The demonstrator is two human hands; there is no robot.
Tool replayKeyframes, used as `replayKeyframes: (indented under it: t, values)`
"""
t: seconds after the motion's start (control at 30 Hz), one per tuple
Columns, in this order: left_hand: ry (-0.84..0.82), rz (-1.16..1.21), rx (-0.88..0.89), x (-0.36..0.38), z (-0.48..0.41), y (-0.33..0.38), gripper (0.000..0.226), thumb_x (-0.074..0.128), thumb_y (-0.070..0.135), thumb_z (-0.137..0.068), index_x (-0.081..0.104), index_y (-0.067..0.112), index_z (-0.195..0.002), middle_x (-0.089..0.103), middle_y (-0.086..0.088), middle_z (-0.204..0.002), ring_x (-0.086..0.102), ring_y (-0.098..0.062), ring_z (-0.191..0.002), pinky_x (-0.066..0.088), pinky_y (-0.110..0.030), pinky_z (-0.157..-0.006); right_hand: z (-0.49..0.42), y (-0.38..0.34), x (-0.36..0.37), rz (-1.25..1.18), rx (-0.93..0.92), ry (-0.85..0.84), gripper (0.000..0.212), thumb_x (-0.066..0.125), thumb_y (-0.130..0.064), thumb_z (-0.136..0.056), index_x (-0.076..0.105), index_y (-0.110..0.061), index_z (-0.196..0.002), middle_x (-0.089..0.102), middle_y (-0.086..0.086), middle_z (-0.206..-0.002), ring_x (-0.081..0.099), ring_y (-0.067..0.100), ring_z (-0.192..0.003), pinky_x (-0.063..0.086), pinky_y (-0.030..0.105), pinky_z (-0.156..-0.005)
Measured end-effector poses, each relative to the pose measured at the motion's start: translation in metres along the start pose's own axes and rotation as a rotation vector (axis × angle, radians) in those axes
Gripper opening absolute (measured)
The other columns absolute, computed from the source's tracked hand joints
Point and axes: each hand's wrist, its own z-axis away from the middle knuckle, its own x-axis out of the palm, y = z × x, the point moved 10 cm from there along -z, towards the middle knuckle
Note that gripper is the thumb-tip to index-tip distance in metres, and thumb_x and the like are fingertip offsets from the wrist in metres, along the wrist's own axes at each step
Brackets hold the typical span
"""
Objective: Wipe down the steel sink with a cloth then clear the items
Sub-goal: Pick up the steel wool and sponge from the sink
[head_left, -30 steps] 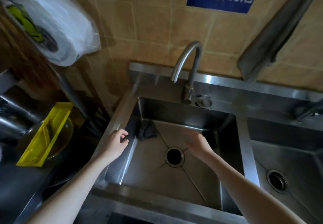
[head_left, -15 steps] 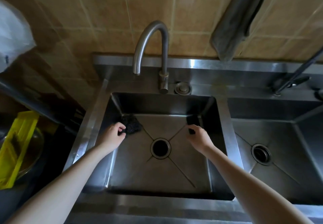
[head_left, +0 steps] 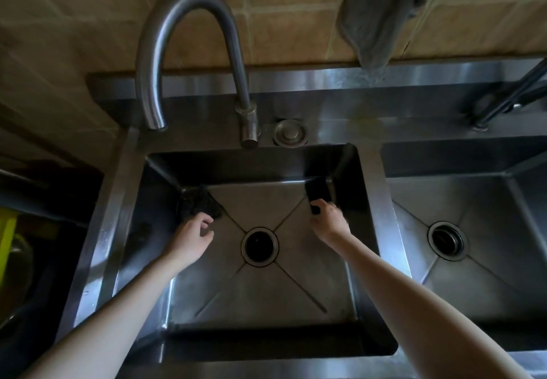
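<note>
Both arms reach into the left basin of the steel sink point(head_left: 104, 230).

Left grip point(head_left: 192, 239): fingers half-curled and parted from the thumb, with nothing between them. It sits over the basin floor toward the far-left corner. A dark scouring pad point(head_left: 196, 201) lies in that corner, just beyond the fingertips. Whether the fingertips touch its near edge cannot be told.

Right grip point(head_left: 330, 220): narrow, with fingers and thumb pinched on the near end of a black rectangular block point(head_left: 318, 190). The block lies in the far-right corner of the same basin, its far end against the back wall.

The drain point(head_left: 260, 247) is at the centre of the basin floor, between the two wrists and touched by neither.

A grey cloth point(head_left: 381, 14) hangs on the tiled wall above the sink's back ledge, right of the gooseneck faucet point(head_left: 189, 2) and well apart from both grips.

A second basin point(head_left: 485, 201) adjoins on the right.
</note>
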Motion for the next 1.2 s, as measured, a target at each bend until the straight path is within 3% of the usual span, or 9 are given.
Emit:
replayKeyframes:
  t: [0.07,0.17,0.43,0.57,0.73,0.87,1.07,1.2]
  values:
    - [-0.027,-0.022,-0.006,0.011,-0.006,0.004,0.022,0.064,0.013,-0.084,0.059,0.015,-0.105,0.056,-0.002,-0.096,0.055,-0.022,-0.086,0.047,-0.036,-0.084,-0.011,0.005,0.007,-0.025,0.011,-0.017,0.041,0.054,-0.011,-0.085,0.052,-0.014,-0.126,0.057,0.016,-0.125,0.052,0.034,-0.116,0.047,0.039,-0.094]
    - [-0.056,-0.029,0.009,0.027,-0.017,0.015,0.021,0.061,0.014,-0.086,0.058,0.014,-0.107,0.055,0.000,-0.097,0.053,-0.018,-0.086,0.044,-0.030,-0.078,-0.028,0.014,0.018,-0.085,0.039,-0.020,0.042,0.054,-0.006,-0.084,0.050,-0.009,-0.126,0.057,0.019,-0.124,0.054,0.035,-0.114,0.048,0.038,-0.092]
    - [-0.073,-0.021,-0.030,0.057,-0.045,0.019,0.023,0.060,0.013,-0.088,0.057,0.013,-0.110,0.057,-0.001,-0.101,0.057,-0.020,-0.093,0.044,-0.030,-0.079,-0.080,0.036,0.031,-0.088,0.150,0.024,0.049,0.058,-0.012,-0.085,0.048,-0.015,-0.132,0.049,0.017,-0.133,0.052,0.036,-0.118,0.045,0.040,-0.098]
    - [-0.082,-0.028,-0.059,0.067,-0.053,0.005,0.023,0.060,0.014,-0.088,0.056,0.016,-0.110,0.058,0.000,-0.105,0.056,-0.015,-0.093,0.041,-0.026,-0.076,-0.102,0.043,0.034,-0.108,0.161,0.055,0.050,0.056,-0.006,-0.086,0.044,-0.009,-0.134,0.032,0.016,-0.149,0.040,0.035,-0.132,0.041,0.040,-0.104]
    - [-0.085,-0.020,-0.096,0.074,-0.063,-0.006,0.022,0.059,0.011,-0.089,0.056,0.013,-0.111,0.060,-0.006,-0.108,0.058,-0.023,-0.101,0.045,-0.033,-0.083,-0.116,0.041,0.036,0.015,0.147,0.069,0.053,0.050,-0.008,-0.090,0.033,-0.009,-0.141,0.008,0.012,-0.159,0.024,0.036,-0.141,0.036,0.041,-0.109]
    - [-0.051,-0.012,-0.093,0.074,-0.068,-0.005,0.024,0.061,0.008,-0.087,0.058,0.010,-0.111,0.061,-0.008,-0.107,0.058,-0.023,-0.099,0.041,-0.028,-0.079,-0.121,0.042,0.043,0.113,0.192,0.005,0.060,0.054,-0.015,-0.090,0.028,-0.008,-0.143,0.018,0.020,-0.153,0.031,0.040,-0.134,0.039,0.046,-0.105]
    - [-0.039,-0.016,-0.091,0.075,-0.068,-0.006,0.024,0.061,0.008,-0.086,0.059,0.010,-0.111,0.061,-0.006,-0.105,0.057,-0.020,-0.098,0.038,-0.025,-0.077,-0.124,0.045,0.047,0.202,0.204,0.075,0.058,0.058,-0.016,-0.088,0.029,-0.005,-0.137,0.025,0.019,-0.148,0.042,0.036,-0.123,0.043,0.042,-0.097]
    - [-0.035,-0.003,-0.087,0.075,-0.065,-0.007,0.025,0.061,0.007,-0.086,0.059,0.009,-0.110,0.061,-0.005,-0.105,0.056,-0.019,-0.098,0.040,-0.025,-0.080,-0.123,0.051,0.057,0.196,0.219,0.031,0.072,0.061,-0.020,-0.088,0.019,-0.003,-0.144,0.025,0.023,-0.146,0.040,0.039,-0.125,0.042,0.046,-0.099]
